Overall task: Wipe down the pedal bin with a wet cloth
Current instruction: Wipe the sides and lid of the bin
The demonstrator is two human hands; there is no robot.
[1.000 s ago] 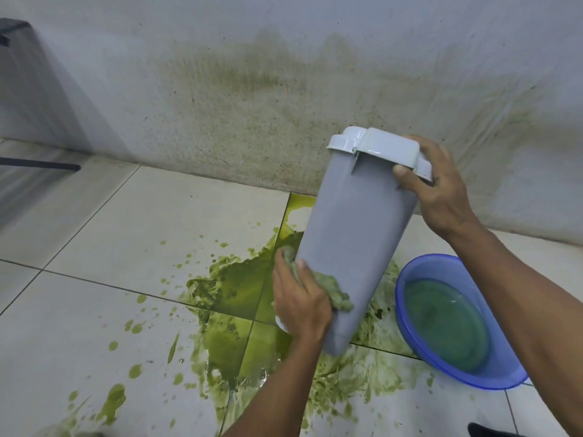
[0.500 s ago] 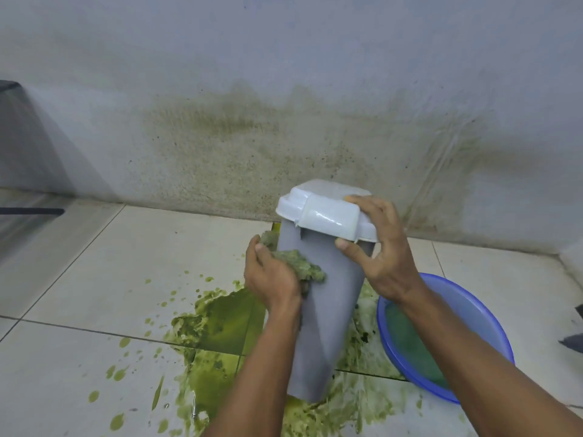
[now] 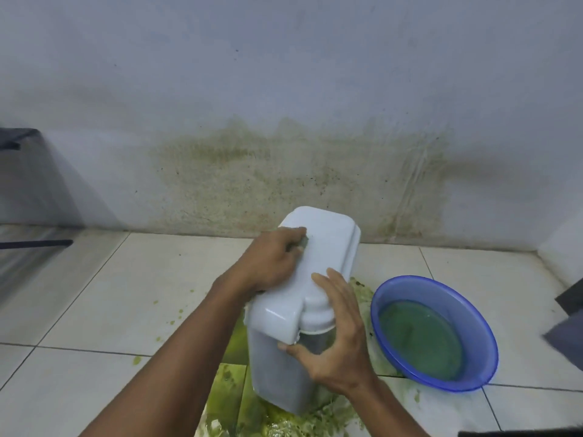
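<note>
A grey pedal bin with a white lid stands on the tiled floor in a green spill. My left hand lies on the lid's left side, closed over a wet green cloth, of which only a small bit shows under the fingers. My right hand grips the near right end of the bin, fingers on the lid's edge and thumb on the grey body below it.
A blue basin of greenish water sits on the floor just right of the bin. Green slime covers the tiles around the bin's base. The stained wall runs close behind. Dark objects sit at the far left and right edges.
The bin has come down from a tilted, lifted pose to standing on the floor. My left hand with the cloth moved from the bin's side up onto the lid.
</note>
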